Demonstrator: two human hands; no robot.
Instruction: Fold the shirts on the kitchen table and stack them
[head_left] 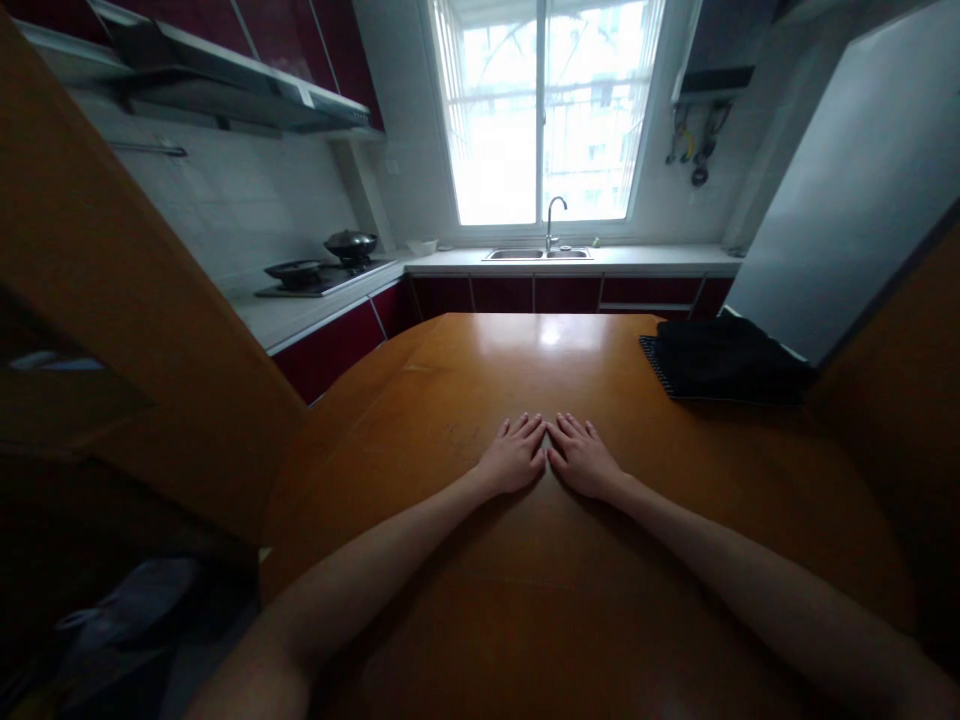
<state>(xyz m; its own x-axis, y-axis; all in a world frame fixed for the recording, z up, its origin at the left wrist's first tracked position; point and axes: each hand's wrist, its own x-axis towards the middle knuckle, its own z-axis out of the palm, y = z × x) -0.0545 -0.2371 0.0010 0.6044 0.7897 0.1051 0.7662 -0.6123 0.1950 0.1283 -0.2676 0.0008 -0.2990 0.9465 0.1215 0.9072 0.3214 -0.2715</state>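
Both of my hands lie palm down on a brown wooden table [570, 580], near its middle. My left hand [515, 455] rests flat with its fingers stretched forward and a little apart. Beside it, my right hand [581, 455] lies the same way, mirrored. The index fingers and thumbs of the two hands come very close together; whether they touch I cannot tell. Neither hand holds anything. Toward the table's far right lies a folded black cloth [727, 358] with a white-stitched edge, well away from my right hand.
Beyond the table runs a white counter [450, 262] with a sink [517, 255] and faucet [552, 222] under a window [540, 110]. At left, a lidded pan [350, 243] and a dark pan [295, 271] stand on the stove [330, 278]. A tall pale panel [855, 180] rises at right.
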